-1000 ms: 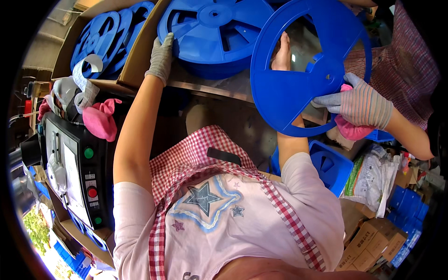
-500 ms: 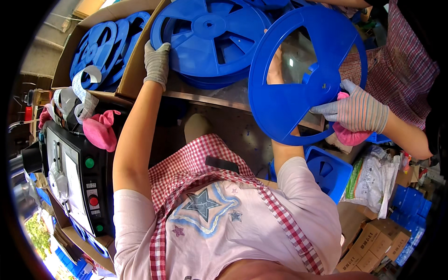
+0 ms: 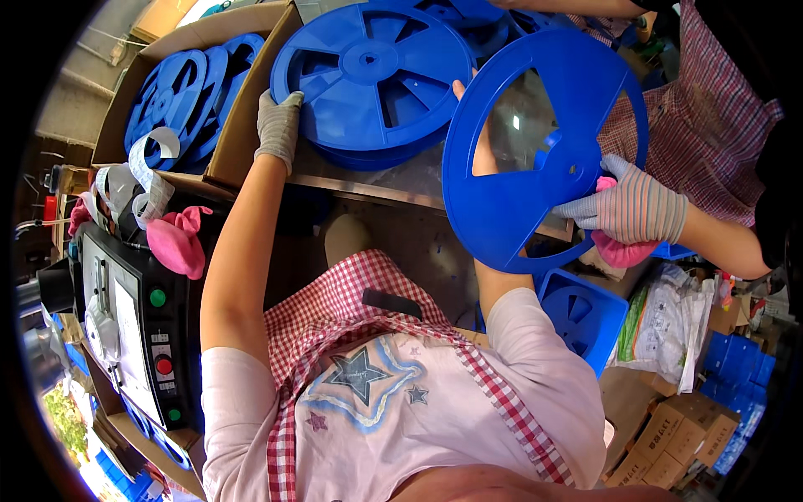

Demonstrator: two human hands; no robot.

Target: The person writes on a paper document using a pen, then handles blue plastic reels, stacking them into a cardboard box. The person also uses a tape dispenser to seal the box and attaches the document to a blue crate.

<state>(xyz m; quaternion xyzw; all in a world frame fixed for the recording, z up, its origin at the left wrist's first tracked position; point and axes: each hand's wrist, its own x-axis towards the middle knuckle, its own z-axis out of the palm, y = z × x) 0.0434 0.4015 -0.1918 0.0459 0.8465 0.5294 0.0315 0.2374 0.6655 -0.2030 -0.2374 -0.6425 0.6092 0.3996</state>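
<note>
My left hand (image 3: 278, 130), in a light knitted glove, grips the left rim of a blue plastic reel (image 3: 335, 105) with wide cut-outs. This reel tops a stack of similar blue reels (image 3: 368, 157). My bare right hand (image 3: 483, 151) is at the reel's right edge, its thumb against the rim. Most of its fingers are hidden behind a blue reel disc (image 3: 502, 205), which a co-worker holds upright in front of it. The co-worker's gloved hand (image 3: 640, 205) also clasps a pink cloth bundle (image 3: 623, 248).
At the left, a cardboard box (image 3: 238, 125) holds several blue reels beside a black machine (image 3: 176, 318) with buttons and a pink pouch (image 3: 177, 241). A blue bin (image 3: 606, 322), white sacks (image 3: 669, 326) and cardboard cartons (image 3: 669, 439) stand at the right.
The top reel has come slightly towards me, with my left hand still on its rim. My right hand has moved left to its edge. The co-worker's disc is a little lower.
</note>
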